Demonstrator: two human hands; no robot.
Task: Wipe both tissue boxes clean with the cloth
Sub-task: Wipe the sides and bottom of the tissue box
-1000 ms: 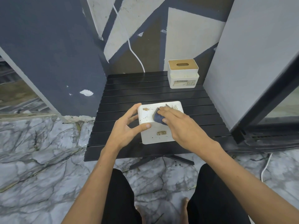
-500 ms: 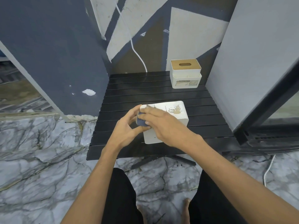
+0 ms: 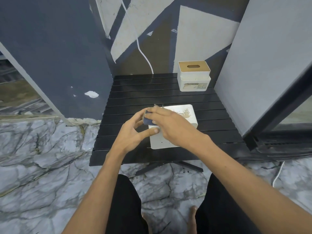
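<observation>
- Lying flat on the black slatted surface, near its front edge, is a white tissue box; brownish smears of dirt show at its far right corner.
- Over the near-left part of that box the right hand reaches in from the right, fingers stretched toward the left and laid over a small dark blue cloth.
- The cloth sits at the box's left edge, under the right fingertips; only a small bunched part of it shows between the two hands. The fingers look nearly straight, pressing rather than wrapping, though the underside of the grip is hidden.
- The left hand comes in from the left, just beside the box's left edge. Its fingers curl loosely, the thumb tip touches the box's near-left side, and the fingertips come up close to the cloth. Whether they pinch the cloth or only the box edge cannot be told.
- A second tissue box, white with a tan slotted lid and a label on its front, stands upright at the far right corner of the surface, well apart from both hands.
- A white cable hangs down the painted wall behind the surface.
- Marble-patterned floor lies below, with the person's dark-clad legs and bare feet at the bottom of the view.
</observation>
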